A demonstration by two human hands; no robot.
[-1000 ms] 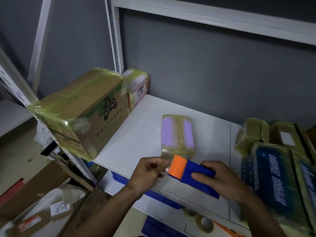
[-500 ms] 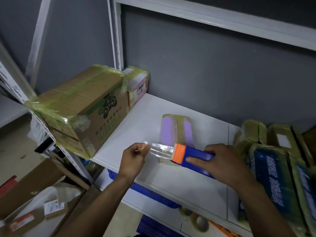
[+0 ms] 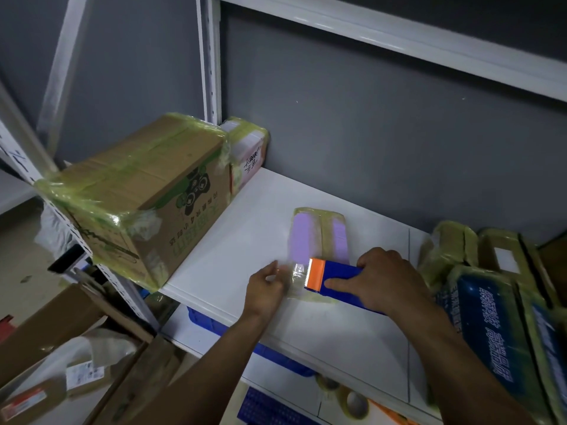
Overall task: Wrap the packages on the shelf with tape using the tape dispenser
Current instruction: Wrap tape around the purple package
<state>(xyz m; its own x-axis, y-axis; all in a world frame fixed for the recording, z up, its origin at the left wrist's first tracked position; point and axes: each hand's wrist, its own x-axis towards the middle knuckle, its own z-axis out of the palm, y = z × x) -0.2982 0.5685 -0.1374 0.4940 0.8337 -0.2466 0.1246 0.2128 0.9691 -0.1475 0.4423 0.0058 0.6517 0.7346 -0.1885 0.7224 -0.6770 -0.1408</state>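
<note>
Currently: left fingertips [image 3: 274, 270] pinch the free end of the clear tape [image 3: 297, 271], though blur makes the grip hard to confirm. The left hand [image 3: 265, 289] sits just left of the near end of the purple package [image 3: 317, 237]. The right hand [image 3: 383, 280] wraps the blue tape dispenser [image 3: 340, 277], which lies across that near end.

Risks:
- Slack tape folding onto itself or sticking to the shelf [image 3: 245, 234].
- The light package sliding under the pull.
- The serrated blade close to the fingers.
</note>
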